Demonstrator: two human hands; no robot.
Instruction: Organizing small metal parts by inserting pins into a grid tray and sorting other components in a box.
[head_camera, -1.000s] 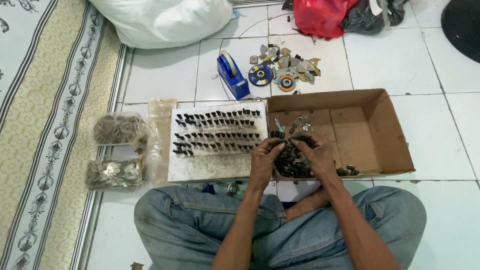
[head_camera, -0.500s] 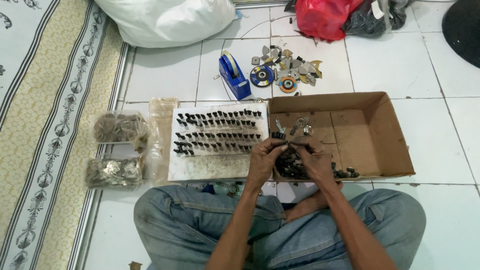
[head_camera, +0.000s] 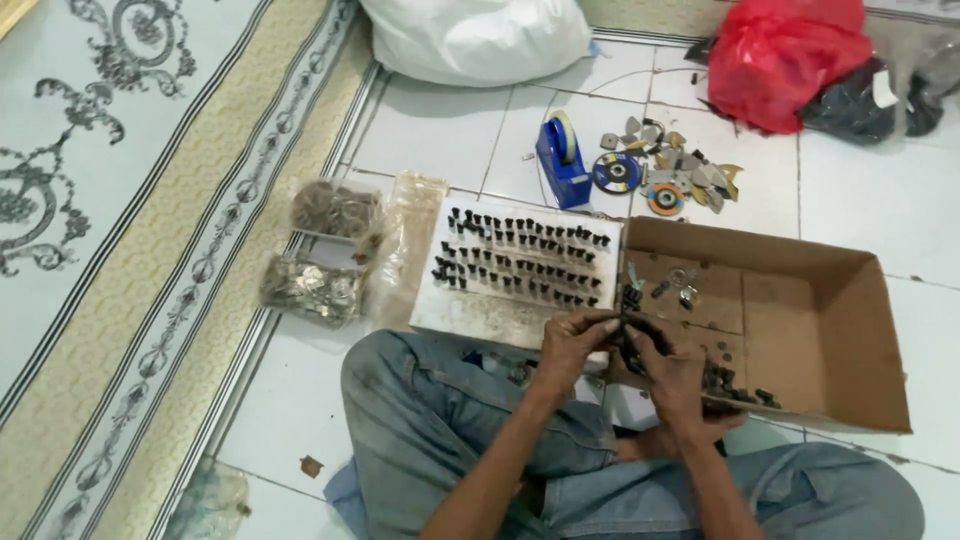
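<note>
I sit cross-legged on a tiled floor. My left hand and my right hand meet over the near left corner of a shallow cardboard box. Together they pinch a small dark part between the fingertips. Small dark and metal parts lie loose in the box. Left of the box lies a white board carrying rows of small black parts.
Two clear bags of small metal pieces lie at the left beside a patterned rug. A blue tape dispenser, tape rolls and metal scraps lie beyond the board. White, red and dark bags sit farther back.
My hands have stayed together over the box corner, working the small part. The view has shifted a little; the objects on the floor have not moved.
</note>
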